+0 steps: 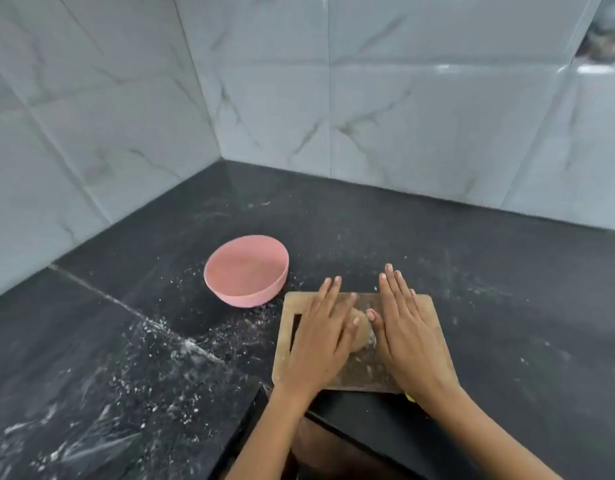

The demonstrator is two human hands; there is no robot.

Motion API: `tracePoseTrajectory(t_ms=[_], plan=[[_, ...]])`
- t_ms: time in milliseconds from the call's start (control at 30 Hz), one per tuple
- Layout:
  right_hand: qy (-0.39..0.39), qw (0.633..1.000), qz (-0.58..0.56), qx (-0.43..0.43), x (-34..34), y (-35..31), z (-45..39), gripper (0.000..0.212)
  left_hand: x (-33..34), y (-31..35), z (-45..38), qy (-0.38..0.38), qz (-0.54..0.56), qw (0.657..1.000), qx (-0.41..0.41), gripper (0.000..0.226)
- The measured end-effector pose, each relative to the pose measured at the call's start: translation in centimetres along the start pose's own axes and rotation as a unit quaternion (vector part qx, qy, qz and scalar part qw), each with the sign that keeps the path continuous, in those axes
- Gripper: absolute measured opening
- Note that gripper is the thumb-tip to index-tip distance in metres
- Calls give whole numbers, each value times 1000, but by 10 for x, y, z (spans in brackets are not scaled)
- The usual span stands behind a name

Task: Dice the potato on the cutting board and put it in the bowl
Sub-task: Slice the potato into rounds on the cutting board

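Potato [363,329] on cutting board [427,317] — between flat, straight-fingered left hand [321,341] and right hand [408,334], no grip.

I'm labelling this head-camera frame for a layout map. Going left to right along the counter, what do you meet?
Pink bowl → left hand → potato between the hands → right hand. Both hands lie flat on the wooden cutting board, which spans beneath them, so it is left out of the order.

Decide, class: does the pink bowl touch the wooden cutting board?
Apart. The head view shows a strip of dark counter between the pink bowl and the cutting board's far left corner.
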State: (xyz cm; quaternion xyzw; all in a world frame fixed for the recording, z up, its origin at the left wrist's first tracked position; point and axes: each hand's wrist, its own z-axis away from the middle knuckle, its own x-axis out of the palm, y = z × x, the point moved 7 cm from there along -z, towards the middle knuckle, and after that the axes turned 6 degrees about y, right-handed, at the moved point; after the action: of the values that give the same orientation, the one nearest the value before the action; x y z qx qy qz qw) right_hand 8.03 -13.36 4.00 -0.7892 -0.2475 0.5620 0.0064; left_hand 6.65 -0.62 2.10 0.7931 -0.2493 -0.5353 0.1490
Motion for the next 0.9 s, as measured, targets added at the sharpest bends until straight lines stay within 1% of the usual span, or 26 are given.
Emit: tracePoseTrajectory(t_ms=[133,233,333,400,467,533,600,700,767,900], plan=[[2,1000,-14,-17,20,6,14,71,15,-12,9,25,58,998,25,45],[37,999,9,-25,18,12,20,59,12,-8,8,7,67,997,37,46],[83,996,16,-19,17,26,22,44,17,-17,4,5,68,996,53,56],[96,995,30,-3,14,29,26,43,17,-20,6,12,83,994,64,57],[85,994,74,11,11,29,28,40,14,-21,8,38,108,991,71,54],[63,992,104,42,11,32,28,37,9,-25,8,74,122,988,64,56],[57,991,90,78,11,33,31,39,5,-27,10,96,119,987,58,60],[60,990,30,126,11,35,35,37,-2,-31,13,104,118,986,57,65],[60,988,33,140,8,33,36,30,-8,-36,15,116,141,982,42,62],[53,985,95,136,-1,22,32,17,-14,-45,15,149,192,970,9,57]])
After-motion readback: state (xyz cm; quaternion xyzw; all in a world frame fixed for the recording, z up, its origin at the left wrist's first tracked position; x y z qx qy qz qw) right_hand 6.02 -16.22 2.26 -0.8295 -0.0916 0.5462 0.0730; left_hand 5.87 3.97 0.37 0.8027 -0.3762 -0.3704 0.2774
